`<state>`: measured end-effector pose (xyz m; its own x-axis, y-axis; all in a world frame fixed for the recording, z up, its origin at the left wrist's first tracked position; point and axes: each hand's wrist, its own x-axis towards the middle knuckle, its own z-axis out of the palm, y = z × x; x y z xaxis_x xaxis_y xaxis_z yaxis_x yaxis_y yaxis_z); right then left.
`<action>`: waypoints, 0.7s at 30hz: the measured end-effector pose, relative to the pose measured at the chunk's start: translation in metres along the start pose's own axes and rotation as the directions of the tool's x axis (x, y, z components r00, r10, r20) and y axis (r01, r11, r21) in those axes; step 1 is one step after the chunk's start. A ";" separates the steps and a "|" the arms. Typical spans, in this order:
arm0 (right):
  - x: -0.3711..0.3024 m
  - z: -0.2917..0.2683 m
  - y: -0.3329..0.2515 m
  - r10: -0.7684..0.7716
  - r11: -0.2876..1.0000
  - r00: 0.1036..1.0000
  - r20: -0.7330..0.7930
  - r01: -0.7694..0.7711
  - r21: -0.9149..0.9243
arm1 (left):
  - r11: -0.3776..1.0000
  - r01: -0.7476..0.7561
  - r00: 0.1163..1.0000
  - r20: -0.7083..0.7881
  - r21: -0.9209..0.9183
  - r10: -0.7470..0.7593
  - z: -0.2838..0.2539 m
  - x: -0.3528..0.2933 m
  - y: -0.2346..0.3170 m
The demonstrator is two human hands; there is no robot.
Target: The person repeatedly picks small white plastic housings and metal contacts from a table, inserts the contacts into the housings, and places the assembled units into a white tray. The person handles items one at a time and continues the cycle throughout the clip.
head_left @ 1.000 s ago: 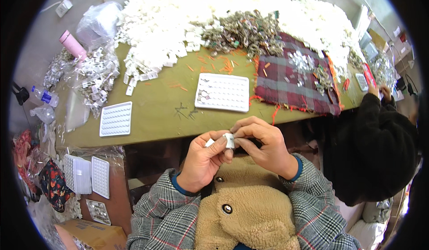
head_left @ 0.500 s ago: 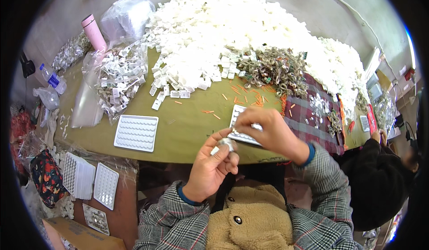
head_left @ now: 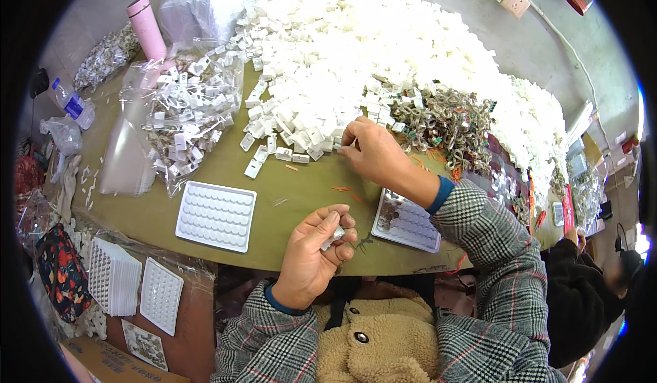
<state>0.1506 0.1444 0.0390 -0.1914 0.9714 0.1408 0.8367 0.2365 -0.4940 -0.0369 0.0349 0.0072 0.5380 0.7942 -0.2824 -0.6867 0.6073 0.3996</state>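
My left hand [head_left: 313, 252] is closed in front of my chest, above the table's near edge. Between its thumb and fingers sits a small white plastic housing [head_left: 335, 236], partly covered by the fingers. Farther off, my right hand [head_left: 383, 152] reaches to the near edge of a large heap of white plastic housings [head_left: 363, 48]. Its fingers are curled together there, and whatever they pinch is hidden. Below my right forearm lies a white compartment tray [head_left: 419, 236] with small greyish pieces at its left side. The forearm covers part of that tray.
Another white tray [head_left: 215, 215] lies to the left. Brown-grey coiled wire pieces [head_left: 448, 120] are piled beside the heap, with orange bits [head_left: 341, 189] scattered nearby. A clear bag of parts [head_left: 188, 113] and a pink bottle [head_left: 146, 29] stand back left. A co-worker [head_left: 582, 301] sits at right.
My right hand has left my left hand and moved away to the heap's edge. My left hand sits slightly lower, still around a white housing. The whole view has shifted a little.
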 end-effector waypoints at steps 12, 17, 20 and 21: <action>-0.009 -0.007 0.005 -0.153 0.987 0.988 -0.013 0.153 -0.049 | 0.999 0.014 1.000 0.025 -0.031 -0.013 0.002 0.004 -0.004; -0.065 -0.034 -0.006 -0.404 0.913 0.914 -0.022 0.405 0.045 | 0.980 0.123 0.991 0.067 -0.159 -0.113 0.002 0.000 -0.001; -0.096 -0.038 -0.014 -0.675 0.738 0.731 -0.100 0.666 -0.106 | 0.952 0.260 0.955 0.191 -0.163 -0.229 -0.001 -0.001 -0.002; -0.101 -0.040 -0.013 -0.749 0.661 0.658 -0.079 0.735 -0.151 | 0.936 0.313 0.929 0.258 -0.158 -0.267 -0.002 -0.001 -0.003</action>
<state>0.1795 0.0423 0.0654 -0.7119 0.4599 0.5307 0.4900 0.8666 -0.0938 -0.0365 0.0322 0.0041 0.8090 0.5697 -0.1444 -0.5517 0.8209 0.1478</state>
